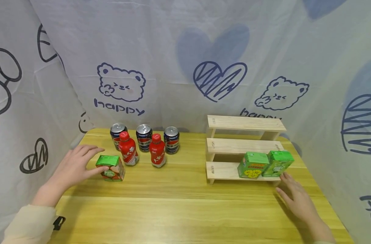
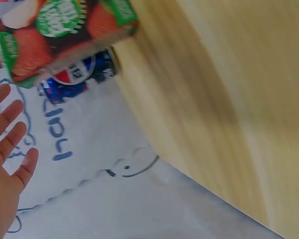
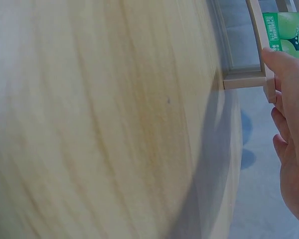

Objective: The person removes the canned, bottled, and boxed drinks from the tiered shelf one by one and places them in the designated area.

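Note:
My left hand (image 1: 78, 165) reaches over the left side of the table, fingers spread around a red-and-green juice box (image 1: 112, 169). Its thumb overlaps the box's front in the head view, while the left wrist view has the spread fingers apart from the juice box (image 2: 65, 35). At the right, my right hand (image 1: 298, 201) has its fingertips at the lowest step's right end, right by a green drink carton (image 1: 278, 163). A second green carton with yellow flowers (image 1: 253, 165) stands beside it on that step. In the right wrist view the thumb (image 3: 284, 62) lies at the step's edge below the carton.
A three-step wooden shelf (image 1: 223, 173) stands on the right of the wooden table (image 1: 185, 213). Two red bottles (image 1: 129, 150) and three dark blue cans (image 1: 171, 140) stand at the back left. A printed white cloth (image 1: 170, 101) hangs behind.

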{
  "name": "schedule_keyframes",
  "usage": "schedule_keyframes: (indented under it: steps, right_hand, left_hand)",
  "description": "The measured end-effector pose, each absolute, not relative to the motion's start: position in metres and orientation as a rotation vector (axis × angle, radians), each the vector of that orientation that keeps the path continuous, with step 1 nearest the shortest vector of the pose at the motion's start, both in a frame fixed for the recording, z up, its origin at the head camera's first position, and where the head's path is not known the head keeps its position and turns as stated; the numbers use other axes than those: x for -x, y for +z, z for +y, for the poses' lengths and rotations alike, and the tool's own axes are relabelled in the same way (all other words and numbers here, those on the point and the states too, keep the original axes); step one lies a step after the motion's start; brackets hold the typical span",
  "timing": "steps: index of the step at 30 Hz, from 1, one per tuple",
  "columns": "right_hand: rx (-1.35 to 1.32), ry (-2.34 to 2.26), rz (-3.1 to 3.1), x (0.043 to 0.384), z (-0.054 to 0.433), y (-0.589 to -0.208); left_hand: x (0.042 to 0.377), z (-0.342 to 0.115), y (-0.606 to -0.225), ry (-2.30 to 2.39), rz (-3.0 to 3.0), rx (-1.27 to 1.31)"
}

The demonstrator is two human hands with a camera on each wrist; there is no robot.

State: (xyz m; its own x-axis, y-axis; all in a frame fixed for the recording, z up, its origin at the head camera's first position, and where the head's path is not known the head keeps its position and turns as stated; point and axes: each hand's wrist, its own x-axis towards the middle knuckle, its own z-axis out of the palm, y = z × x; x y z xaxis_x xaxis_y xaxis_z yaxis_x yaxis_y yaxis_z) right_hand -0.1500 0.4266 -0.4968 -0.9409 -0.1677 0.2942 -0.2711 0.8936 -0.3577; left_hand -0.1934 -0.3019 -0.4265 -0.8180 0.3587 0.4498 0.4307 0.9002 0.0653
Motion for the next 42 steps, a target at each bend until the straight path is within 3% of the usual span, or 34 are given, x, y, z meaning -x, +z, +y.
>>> schedule_keyframes:
  steps: [19,42]
  right_hand:
    - [-0.335,0.581,-2.813,0.15,0.427,-0.496]
    - [-0.309,0.593,-2.846,0.15,0.425,-0.492]
  left_hand:
    - [0.194,-0.235,-0.384,-0.425,-2.204,0.808]
    - [0.222,-0.117,-0.374,-0.53,-2.096,0.943]
